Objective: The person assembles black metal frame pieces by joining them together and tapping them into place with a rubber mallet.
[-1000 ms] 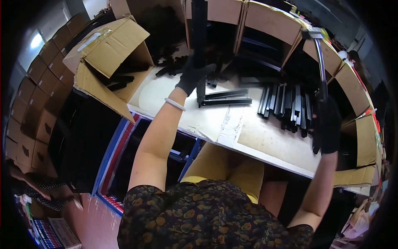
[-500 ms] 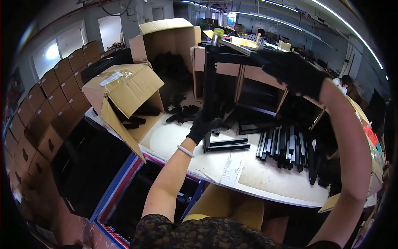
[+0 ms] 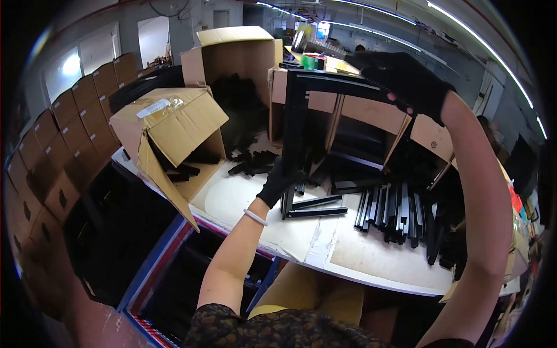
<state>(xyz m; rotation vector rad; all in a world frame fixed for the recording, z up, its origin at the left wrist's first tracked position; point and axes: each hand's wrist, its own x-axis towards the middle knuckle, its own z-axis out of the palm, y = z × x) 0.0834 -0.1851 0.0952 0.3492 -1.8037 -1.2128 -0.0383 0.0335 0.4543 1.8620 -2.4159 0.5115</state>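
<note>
My left hand (image 3: pixel 282 178), in a black glove, is closed round the lower part of an upright side of a black frame (image 3: pixel 295 119). The frame stands on the white tabletop, with a top bar running right from its upper corner and short bars near its foot. My right hand (image 3: pixel 409 81), also gloved in black, grips a hammer (image 3: pixel 325 49) by its handle. The blurred hammer head, silvery with a yellow-green part, hangs above the frame's upper left corner, apart from it. The handle's end is hidden in my fist.
Loose black strips (image 3: pixel 391 211) lie in a row to the right on the white table (image 3: pixel 377 264). Open cardboard boxes (image 3: pixel 174 124) with black parts stand at the left and back. Green and red rolls (image 3: pixel 313 61) sit behind the frame. A blue-edged bin (image 3: pixel 134 290) is below left.
The hammer has risen away from the frame's corner, with my right hand still on it. My left hand keeps its hold on the frame. The view has shifted slightly.
</note>
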